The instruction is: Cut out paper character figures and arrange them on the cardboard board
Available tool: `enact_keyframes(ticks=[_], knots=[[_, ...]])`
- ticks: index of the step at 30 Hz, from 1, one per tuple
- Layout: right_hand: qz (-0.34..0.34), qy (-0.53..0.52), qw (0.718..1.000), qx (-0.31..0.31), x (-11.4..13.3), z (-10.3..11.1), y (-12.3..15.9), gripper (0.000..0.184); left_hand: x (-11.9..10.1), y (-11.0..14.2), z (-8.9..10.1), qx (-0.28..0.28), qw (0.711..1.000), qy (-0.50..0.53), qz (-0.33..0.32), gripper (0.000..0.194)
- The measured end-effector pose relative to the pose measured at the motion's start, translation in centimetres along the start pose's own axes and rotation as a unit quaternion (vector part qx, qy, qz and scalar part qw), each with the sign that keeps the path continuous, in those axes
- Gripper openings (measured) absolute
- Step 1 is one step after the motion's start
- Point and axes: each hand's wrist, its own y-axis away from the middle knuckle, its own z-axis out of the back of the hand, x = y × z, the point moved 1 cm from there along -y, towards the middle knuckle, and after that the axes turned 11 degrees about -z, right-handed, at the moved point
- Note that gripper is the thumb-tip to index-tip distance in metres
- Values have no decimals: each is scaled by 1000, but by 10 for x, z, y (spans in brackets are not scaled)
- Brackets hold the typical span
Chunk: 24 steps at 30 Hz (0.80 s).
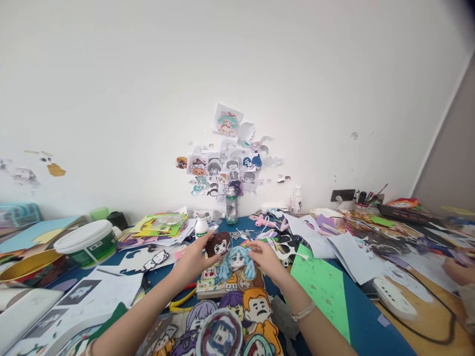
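Observation:
My left hand [195,259] pinches a paper cut-out of a cartoon figure with brown hair [218,244] at its left edge. My right hand [265,257] has its fingers closed on the edge of a cut-out figure with light blue hair [237,259]. Both figures lie at the far end of a row of colourful cartoon cut-outs [245,309] that runs toward me on the blue table [365,321]. An orange-haired figure [260,306] and a purple-haired one [202,312] lie nearer to me.
A white and green tub [87,242] stands at the left, a clear bottle [231,205] and a small white bottle [201,226] at the back. Green paper [322,287] and loose white sheets [345,247] lie right. Another person's hand [458,271] shows at the right edge. Stickers cover the wall [226,163].

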Motion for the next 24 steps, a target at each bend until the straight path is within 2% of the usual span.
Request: enact_keyframes(ticks=[3, 6, 10, 13, 16, 20, 24], knots=[[14, 79, 997, 11, 0, -18, -5, 23, -1, 4, -1, 14, 1000, -6, -14, 67], [31, 146, 989, -6, -5, -23, -4, 25, -5, 6, -7, 35, 998, -16, -41, 63], [50, 188, 980, -43, -10, -17, -5, 20, -9, 5, -24, 82, 992, -50, -81, 64], [49, 201, 976, -68, -12, -9, -5, 23, -10, 4, -37, 132, 982, -62, -118, 63], [59, 220, 971, -70, -9, -3, -1, 25, -8, 4, -42, 155, 976, -77, -133, 60], [110, 261, 959, -23, 2, -5, 9, 31, -5, 7, -37, 153, 975, -97, -128, 65], [181, 312, 928, 90, 8, -17, 17, 43, 1, 14, -34, 214, 962, -123, -117, 78]])
